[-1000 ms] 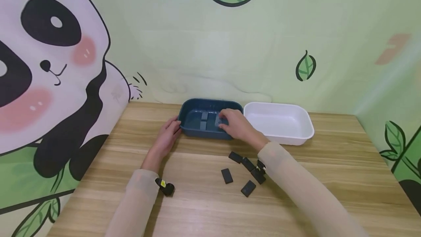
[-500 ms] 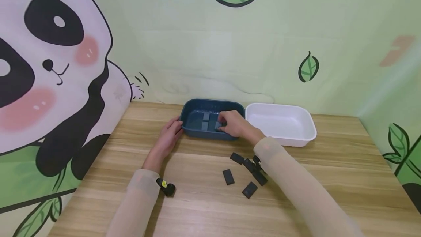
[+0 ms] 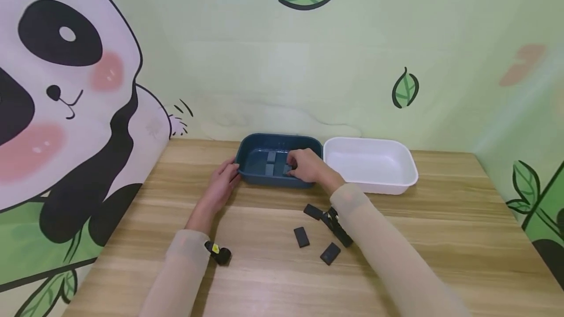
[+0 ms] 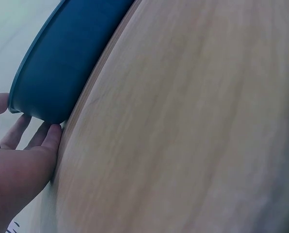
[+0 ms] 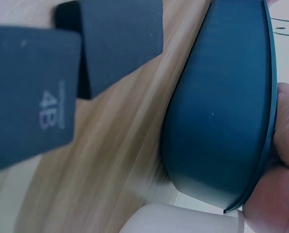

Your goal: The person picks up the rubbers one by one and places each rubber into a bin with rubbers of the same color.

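A dark blue plastic basin (image 3: pixel 251 178) stands at the back of the wooden table. My left hand (image 3: pixel 222 183) holds its left end, the thumb at the rim and the fingers against the outer wall in the left wrist view. My right hand (image 3: pixel 307 166) reaches over the front rim, fingertips pinching a dark eraser (image 3: pixel 287 169) low inside. Two more erasers lie there in a column left of it, the front one (image 3: pixel 270 169) and the rear one (image 3: pixel 271 157). In the right wrist view, the basin wall hides my right fingertips; a loose eraser (image 5: pixel 28 92) carries a "4B" mark.
A white basin (image 3: pixel 407 183) stands against the blue one's right side. Several black erasers lie on the table (image 3: pixel 260 278) in front, one (image 3: pixel 301 237) apart on the left, another (image 3: pixel 330 254) nearer me, others partly under my right wrist. A panda-printed wall (image 3: pixel 246 62) rises behind.
My right hand has lowered the eraser and shifted it left toward the column of two in the blue basin. The left hand has stayed at the basin's end; the head view has shifted slightly.
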Tool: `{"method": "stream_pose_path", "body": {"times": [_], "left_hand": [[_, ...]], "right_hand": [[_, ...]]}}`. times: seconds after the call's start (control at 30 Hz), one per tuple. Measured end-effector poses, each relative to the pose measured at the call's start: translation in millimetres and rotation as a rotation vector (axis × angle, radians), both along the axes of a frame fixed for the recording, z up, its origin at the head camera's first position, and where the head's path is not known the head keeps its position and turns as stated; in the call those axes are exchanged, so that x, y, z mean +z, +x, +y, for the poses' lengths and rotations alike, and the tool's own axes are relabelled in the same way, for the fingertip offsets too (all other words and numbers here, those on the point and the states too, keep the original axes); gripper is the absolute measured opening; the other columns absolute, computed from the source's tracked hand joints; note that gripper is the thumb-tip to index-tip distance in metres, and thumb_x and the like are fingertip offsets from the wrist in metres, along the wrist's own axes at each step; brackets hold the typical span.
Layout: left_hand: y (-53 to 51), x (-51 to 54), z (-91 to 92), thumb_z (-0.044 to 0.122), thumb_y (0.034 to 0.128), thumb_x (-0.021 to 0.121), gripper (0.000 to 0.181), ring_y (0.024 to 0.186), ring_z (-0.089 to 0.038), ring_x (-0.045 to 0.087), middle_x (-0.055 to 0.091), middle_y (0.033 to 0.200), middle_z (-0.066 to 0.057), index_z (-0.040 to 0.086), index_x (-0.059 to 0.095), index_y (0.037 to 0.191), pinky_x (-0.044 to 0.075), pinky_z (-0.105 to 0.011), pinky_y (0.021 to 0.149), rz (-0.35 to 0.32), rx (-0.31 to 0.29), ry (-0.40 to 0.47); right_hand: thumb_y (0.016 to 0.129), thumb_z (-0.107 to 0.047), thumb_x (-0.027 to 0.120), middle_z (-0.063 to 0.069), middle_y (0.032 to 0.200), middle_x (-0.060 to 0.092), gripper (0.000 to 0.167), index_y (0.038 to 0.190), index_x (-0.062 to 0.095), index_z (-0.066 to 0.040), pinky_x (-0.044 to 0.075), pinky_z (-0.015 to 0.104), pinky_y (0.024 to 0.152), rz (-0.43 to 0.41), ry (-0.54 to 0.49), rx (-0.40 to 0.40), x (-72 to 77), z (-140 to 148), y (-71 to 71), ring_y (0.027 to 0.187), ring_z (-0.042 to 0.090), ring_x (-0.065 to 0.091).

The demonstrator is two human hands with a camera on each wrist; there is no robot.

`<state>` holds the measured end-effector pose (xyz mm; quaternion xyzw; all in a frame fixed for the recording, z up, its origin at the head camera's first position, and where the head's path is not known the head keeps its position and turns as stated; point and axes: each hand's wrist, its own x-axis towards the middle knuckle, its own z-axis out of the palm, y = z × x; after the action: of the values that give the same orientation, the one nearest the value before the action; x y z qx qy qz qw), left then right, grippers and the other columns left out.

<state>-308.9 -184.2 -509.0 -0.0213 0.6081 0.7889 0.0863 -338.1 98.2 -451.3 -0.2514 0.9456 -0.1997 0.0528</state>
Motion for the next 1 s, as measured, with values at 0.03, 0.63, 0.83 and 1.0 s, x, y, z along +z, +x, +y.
{"method": "stream_pose_path", "body": {"times": [0.03, 0.63, 0.83, 1.0], "left_hand": [[0.6, 0.0, -1.4, 0.018, 0.1126, 0.048, 0.057, 0.154, -0.026, 0.037, 0.033, 0.168, -0.021, 0.001, 0.03, 0.165, 0.033, -0.037, 0.124, -0.002, 0.001, -0.005], [2.4, 1.2, -3.3, 0.019, 0.1126, 0.049, 0.06, 0.155, -0.026, 0.034, 0.031, 0.17, -0.02, 0.001, 0.028, 0.166, 0.03, -0.037, 0.126, 0.002, -0.015, 0.009], [2.7, 2.0, -2.9, 0.018, 0.1123, 0.049, 0.058, 0.154, -0.027, 0.036, 0.033, 0.168, -0.021, 0.0, 0.031, 0.164, 0.031, -0.037, 0.125, 0.005, -0.008, 0.007], [3.6, 1.8, -2.0, 0.018, 0.1126, 0.048, 0.056, 0.154, -0.028, 0.037, 0.034, 0.168, -0.021, 0.0, 0.032, 0.164, 0.032, -0.038, 0.125, 0.018, -0.007, -0.004]], "right_hand": [[0.097, -0.016, 0.078, 0.012, 0.114, 0.076, 0.025, 0.117, 0.072, -0.003, 0.057, 0.04, 0.097, -0.003, 0.004, 0.001, -0.5, -1.4, -0.4, 0.107, 0.026, 0.071], [0.097, -0.019, 0.079, 0.011, 0.119, 0.076, 0.029, 0.122, 0.071, -0.005, 0.055, 0.04, 0.102, -0.04, 0.037, -0.031, -3.0, -4.4, -4.8, 0.111, 0.025, 0.069], [0.098, -0.018, 0.078, 0.012, 0.12, 0.075, 0.031, 0.124, 0.07, -0.004, 0.054, 0.04, 0.103, -0.036, 0.033, -0.025, -0.8, -5.1, -2.1, 0.112, 0.026, 0.069], [0.098, -0.018, 0.078, 0.012, 0.12, 0.075, 0.03, 0.124, 0.07, -0.004, 0.055, 0.04, 0.103, -0.034, 0.031, -0.03, -1.5, -5.0, -1.8, 0.113, 0.026, 0.07]]}}
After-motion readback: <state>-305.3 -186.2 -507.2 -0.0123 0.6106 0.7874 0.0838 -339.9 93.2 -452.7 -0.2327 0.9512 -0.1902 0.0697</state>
